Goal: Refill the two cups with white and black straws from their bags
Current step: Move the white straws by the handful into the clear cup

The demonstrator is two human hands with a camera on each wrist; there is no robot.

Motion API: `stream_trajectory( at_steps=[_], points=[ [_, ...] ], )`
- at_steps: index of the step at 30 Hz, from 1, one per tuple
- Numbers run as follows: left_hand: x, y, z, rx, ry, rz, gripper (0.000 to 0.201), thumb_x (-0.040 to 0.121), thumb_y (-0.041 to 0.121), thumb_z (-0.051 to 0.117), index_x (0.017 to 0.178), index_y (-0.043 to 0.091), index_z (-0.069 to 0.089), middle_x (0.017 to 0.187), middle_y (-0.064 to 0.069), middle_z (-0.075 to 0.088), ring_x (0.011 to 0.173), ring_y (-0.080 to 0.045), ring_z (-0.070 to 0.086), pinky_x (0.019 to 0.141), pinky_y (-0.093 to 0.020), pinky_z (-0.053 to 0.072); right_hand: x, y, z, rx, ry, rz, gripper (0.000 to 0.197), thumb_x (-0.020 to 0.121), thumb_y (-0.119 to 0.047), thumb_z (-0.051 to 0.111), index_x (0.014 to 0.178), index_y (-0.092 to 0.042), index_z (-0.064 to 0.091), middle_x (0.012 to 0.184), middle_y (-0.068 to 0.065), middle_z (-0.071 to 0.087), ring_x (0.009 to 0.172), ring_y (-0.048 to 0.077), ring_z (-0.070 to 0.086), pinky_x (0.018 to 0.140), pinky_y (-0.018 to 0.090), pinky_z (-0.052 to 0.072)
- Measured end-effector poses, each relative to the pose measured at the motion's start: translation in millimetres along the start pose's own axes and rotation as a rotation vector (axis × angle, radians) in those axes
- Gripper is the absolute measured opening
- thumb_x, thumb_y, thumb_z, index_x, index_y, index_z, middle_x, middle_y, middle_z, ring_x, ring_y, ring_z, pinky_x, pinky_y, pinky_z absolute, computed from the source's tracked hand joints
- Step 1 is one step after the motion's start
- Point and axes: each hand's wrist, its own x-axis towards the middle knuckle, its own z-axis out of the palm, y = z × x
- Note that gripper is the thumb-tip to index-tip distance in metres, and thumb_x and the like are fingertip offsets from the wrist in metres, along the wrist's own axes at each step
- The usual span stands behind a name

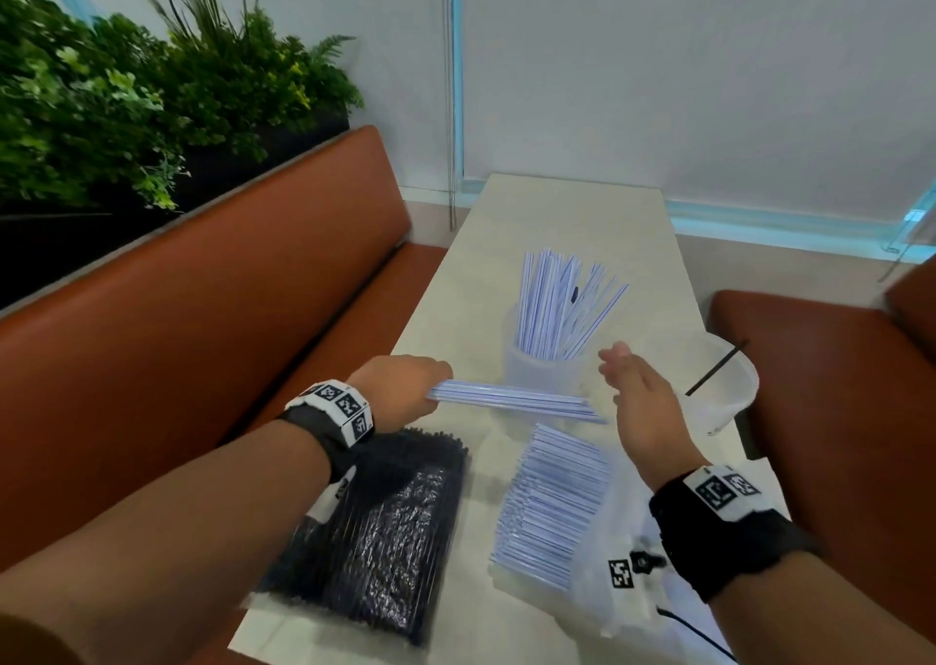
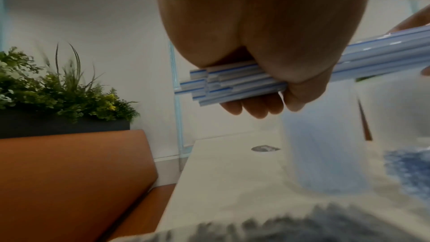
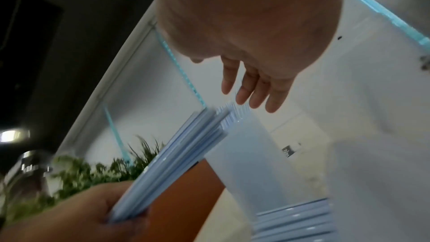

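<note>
White straws with thin blue stripes, a small bundle (image 1: 511, 401) of them, lie sideways in the air in front of the person, above the table (image 1: 567, 213). The left hand (image 1: 405, 391) is at the 9 o'clock end of the bundle, with its fingers (image 2: 253, 108) curled tight around the straws. The short ends of the straws stick out past the fist in the left wrist view.

The right hand (image 1: 643, 406) is at the 3 o'clock end of the bundle. Its fingers (image 3: 256, 87) are straight and a little spread, and they hold nothing. Whether the palm touches the straw tips cannot be told.

Just behind the bundle, toward 12 o'clock, stands a frosted plastic cup (image 1: 549, 375) with many white striped straws (image 1: 562, 305) standing up in it. At 2 o'clock from the bundle is a second clear cup (image 1: 729, 386) with one black straw (image 1: 716, 365) leaning in it.

Close to the person, toward 6 o'clock, a clear bag of white straws (image 1: 552, 507) lies flat on the table. At 7 o'clock, beside it, lies a bag of black straws (image 1: 385, 538), partly under the left wrist.

An orange-brown bench (image 1: 202, 310) runs along the 9 o'clock side of the table, with green plants (image 1: 126, 102) behind it.
</note>
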Motion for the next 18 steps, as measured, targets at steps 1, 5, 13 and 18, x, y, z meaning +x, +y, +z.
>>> stream_trajectory(
  at_steps=[1,5,13,18],
  points=[
    [3.4,8.2,-1.1,-0.016,0.026,0.027,0.008,0.094,0.028,0.053,0.102,0.028,0.053,0.092,0.005,0.061,0.074,-0.016,0.053,0.061,-0.032,0.039,-1.1,-2.6,5.3,0.092,-0.048,0.063,0.053,0.098,-0.062,0.040,0.115,-0.023,0.070,0.111,-0.001,0.072,0.109,0.012,0.065,0.102,0.038,0.046],
    [16.0,36.4,-8.5,-0.061,0.098,0.094,0.010,0.093,0.027,0.053,0.103,0.026,0.054,0.093,0.005,0.061,0.077,-0.020,0.059,0.062,-0.032,0.040,0.9,-9.0,4.5,0.239,0.068,0.070,0.041,0.105,-0.046,0.043,0.104,-0.019,0.075,0.099,0.000,0.078,0.098,0.014,0.072,0.088,0.032,0.052],
    [30.8,99.7,-8.1,-0.104,0.173,0.206,0.018,0.092,0.033,0.056,0.107,0.022,0.054,0.090,0.002,0.064,0.073,-0.023,0.060,0.059,-0.032,0.045,-1.6,-6.1,5.2,0.253,-0.006,0.129,0.041,0.102,-0.043,0.051,0.094,-0.014,0.079,0.093,0.003,0.079,0.092,0.015,0.075,0.086,0.034,0.053],
    [40.7,89.4,-32.2,-0.779,0.345,0.003,0.011,0.093,0.030,0.066,0.095,0.022,0.058,0.077,0.004,0.062,0.069,-0.015,0.062,0.062,-0.029,0.046,0.7,-2.9,-5.0,0.638,0.042,0.349,0.057,0.100,-0.058,0.046,0.105,-0.007,0.072,0.101,0.011,0.078,0.093,0.019,0.076,0.088,0.037,0.055]
  ],
)
